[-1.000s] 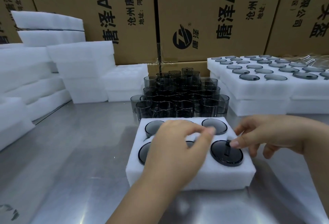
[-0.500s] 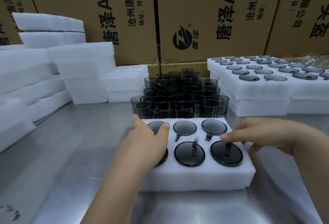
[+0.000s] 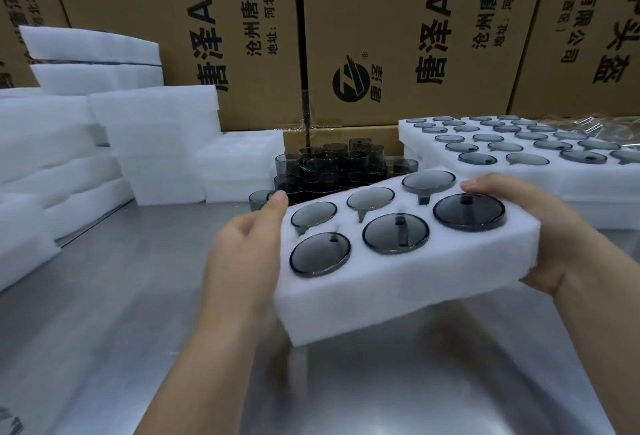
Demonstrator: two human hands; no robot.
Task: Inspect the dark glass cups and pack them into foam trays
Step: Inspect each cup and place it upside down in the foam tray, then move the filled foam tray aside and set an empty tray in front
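Steel table (image 3: pixel 104 296) | left hand (image 3: pixel 246 254), right hand (image 3: pixel 554 237) grip tilted foam tray (image 3: pixel 398 282)

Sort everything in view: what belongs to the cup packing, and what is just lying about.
In the job: foam tray with six dark glass cups, gripped by left hand and right hand; loose cups behind it; filled trays at right; empty foam trays at left.
Lying about: cardboard boxes; clear plastic wrap at far right.

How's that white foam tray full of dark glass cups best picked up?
By its short ends, a hand from each side, as the left hand and right hand hold it: the white foam tray is long, and dark glass cups fill its top.
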